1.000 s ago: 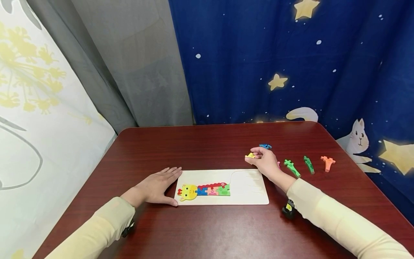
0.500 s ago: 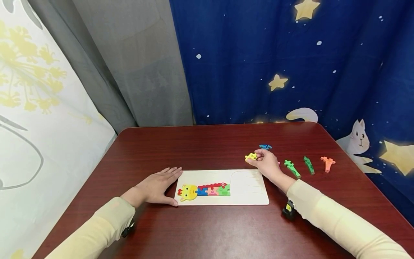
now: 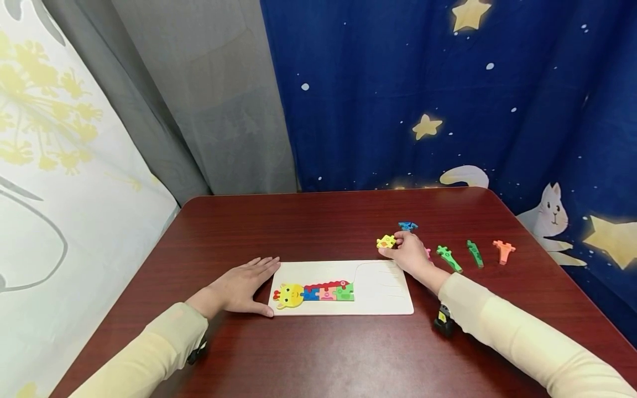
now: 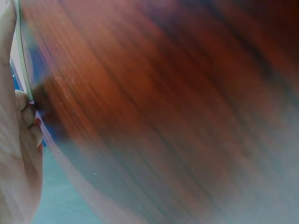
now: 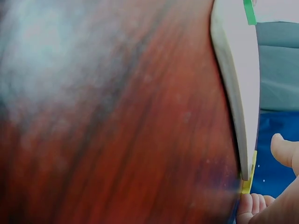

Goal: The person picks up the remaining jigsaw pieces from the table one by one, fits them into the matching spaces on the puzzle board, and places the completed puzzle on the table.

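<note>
My left hand [image 3: 244, 287] lies with fingers straight at the left end of a pale wooden puzzle board [image 3: 383, 287]. Its thumb touches the board's lower left corner and its fingertips the upper left one. Beyond the board's upper right edge, my right hand [image 3: 412, 255] holds a yellow puzzle piece [image 3: 385, 241] between thumb and fingers. In the right wrist view, the yellow piece shows as a thin strip past the board's end. On the board lies a giraffe's yellow head [image 3: 290, 296], joined to neck pieces [image 3: 327, 292] in blue, pink, green and red.
Loose pieces lie on the dark red table [image 3: 278, 226]: a blue piece [image 3: 408, 226], a light green piece [image 3: 449, 258], a dark green piece [image 3: 475, 254] and an orange piece [image 3: 504, 251]. A pink piece [image 3: 428, 253] is mostly hidden behind the right hand.
The yellow piece has turned in my right hand, and more of its face shows now. The right fingers have shifted slightly downward. My left hand and the board have stayed still.
</note>
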Action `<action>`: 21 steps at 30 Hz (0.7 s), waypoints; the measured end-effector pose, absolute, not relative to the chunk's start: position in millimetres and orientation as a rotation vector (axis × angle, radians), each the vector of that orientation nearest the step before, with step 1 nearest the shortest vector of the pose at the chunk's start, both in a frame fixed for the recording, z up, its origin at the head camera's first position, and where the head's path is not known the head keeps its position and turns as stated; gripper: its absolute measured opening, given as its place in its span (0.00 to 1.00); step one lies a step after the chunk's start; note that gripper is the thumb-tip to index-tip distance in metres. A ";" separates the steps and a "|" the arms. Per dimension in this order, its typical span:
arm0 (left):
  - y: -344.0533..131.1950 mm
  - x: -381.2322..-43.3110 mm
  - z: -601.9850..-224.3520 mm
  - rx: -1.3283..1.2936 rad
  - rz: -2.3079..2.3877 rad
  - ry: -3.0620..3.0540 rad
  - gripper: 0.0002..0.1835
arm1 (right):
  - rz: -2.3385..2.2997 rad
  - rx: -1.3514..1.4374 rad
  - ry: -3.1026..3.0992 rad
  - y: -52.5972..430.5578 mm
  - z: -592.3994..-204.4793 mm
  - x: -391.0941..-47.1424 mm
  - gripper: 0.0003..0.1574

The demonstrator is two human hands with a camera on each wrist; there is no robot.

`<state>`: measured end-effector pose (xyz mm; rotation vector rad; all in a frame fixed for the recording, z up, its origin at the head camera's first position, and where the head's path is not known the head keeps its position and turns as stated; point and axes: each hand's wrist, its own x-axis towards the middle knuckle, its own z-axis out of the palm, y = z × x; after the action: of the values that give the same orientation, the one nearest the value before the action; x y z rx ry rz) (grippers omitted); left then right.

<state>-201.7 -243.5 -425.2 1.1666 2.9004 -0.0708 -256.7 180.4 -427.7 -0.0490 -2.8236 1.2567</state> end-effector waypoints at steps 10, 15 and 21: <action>-242.5 -201.4 -423.9 1.131 -0.083 2.884 0.62 | 1.189 -0.072 -2.851 178.0 -429.7 -257.5 0.43; -242.0 -201.6 -423.4 1.141 -0.083 2.889 0.62 | 1.186 -0.101 -2.857 180.0 -432.6 -259.8 0.42; -242.1 -201.3 -424.2 1.148 -0.081 2.897 0.62 | 1.200 -0.104 -2.864 181.0 -434.0 -261.7 0.42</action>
<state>-201.3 -242.1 -424.2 1.1482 2.8972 -0.0814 -261.7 181.0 -434.0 -0.1037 -2.8644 1.1998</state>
